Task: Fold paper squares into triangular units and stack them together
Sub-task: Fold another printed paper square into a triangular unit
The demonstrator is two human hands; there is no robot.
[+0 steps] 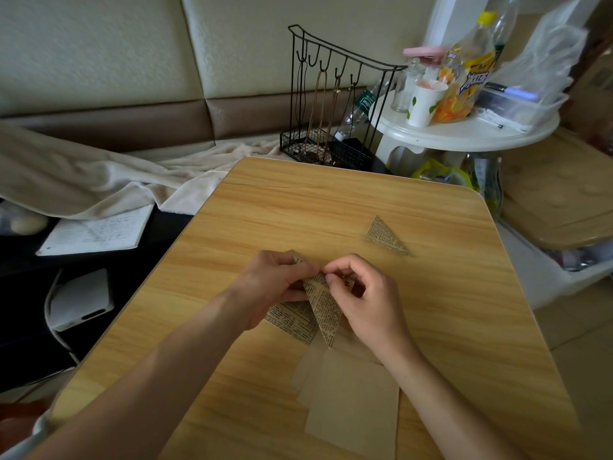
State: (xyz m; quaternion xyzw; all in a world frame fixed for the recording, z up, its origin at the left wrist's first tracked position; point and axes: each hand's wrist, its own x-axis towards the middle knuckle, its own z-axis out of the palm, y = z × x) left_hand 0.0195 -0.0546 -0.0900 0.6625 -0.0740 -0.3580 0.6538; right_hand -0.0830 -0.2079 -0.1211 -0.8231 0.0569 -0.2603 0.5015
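A printed paper piece [323, 310] is pinched by both hands, left [272, 287] and right [365, 303], above the worktop [298, 210]; a folded triangle [384, 237] lies far right.

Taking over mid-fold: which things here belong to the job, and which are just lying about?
Job: newsprint paper pinched by left hand and right hand; finished triangle; plain squares.
Lying about: wire rack, notebook, paper cup, bottle.
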